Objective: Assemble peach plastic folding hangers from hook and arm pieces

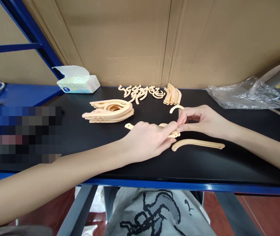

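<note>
My left hand (148, 139) is wrapped over a cream plastic piece (129, 126) on the black table, mostly covered by the palm; its ends show beyond the fingers. The fingers of my right hand (199, 123) pinch close to its right end, and a small curved piece (176, 108) sticks out from behind them; whether it is held cannot be made out. Just below my right hand lies a long curved cream piece (197, 143), apparently two layers thick. A stack of larger looped cream pieces (110, 113) rests to the left, beyond my left hand.
Small hooked pieces (140, 92) and a pile of curved strips (172, 95) lie along the back of the black table (140, 170). A tissue pack (78, 82) stands back left. Clear plastic wrap (243, 93) lies back right. Cardboard rises behind.
</note>
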A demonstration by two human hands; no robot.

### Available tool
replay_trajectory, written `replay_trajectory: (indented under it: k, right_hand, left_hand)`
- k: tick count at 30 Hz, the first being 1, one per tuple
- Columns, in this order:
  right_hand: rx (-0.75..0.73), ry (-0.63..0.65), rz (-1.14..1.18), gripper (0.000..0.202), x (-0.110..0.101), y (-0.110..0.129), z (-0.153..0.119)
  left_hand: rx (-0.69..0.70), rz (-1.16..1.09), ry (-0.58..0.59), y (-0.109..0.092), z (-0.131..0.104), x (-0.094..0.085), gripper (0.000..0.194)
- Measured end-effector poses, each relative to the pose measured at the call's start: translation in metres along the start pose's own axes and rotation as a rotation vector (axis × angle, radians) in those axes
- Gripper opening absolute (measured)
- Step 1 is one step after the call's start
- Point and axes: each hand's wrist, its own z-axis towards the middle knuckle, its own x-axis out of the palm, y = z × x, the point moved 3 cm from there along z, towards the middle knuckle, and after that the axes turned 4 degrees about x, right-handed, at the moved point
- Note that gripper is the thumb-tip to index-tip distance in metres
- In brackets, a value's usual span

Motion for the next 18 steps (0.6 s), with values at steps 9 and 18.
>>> replay_trajectory:
  k: [9,18]
  right_hand:
    - [0.027,-0.026,0.065,0.023,-0.0002,0.0009,0.0002]
    - [0.078,0.032,0.02,0.024,-0.0009,-0.0064,0.0021]
  left_hand:
    - [-0.056,-0.035,0.001,0.0023,0.0011,-0.0029,0.017]
    - [-0.064,-0.116,0.012,0.0089,0.0046,0.0033,0.017]
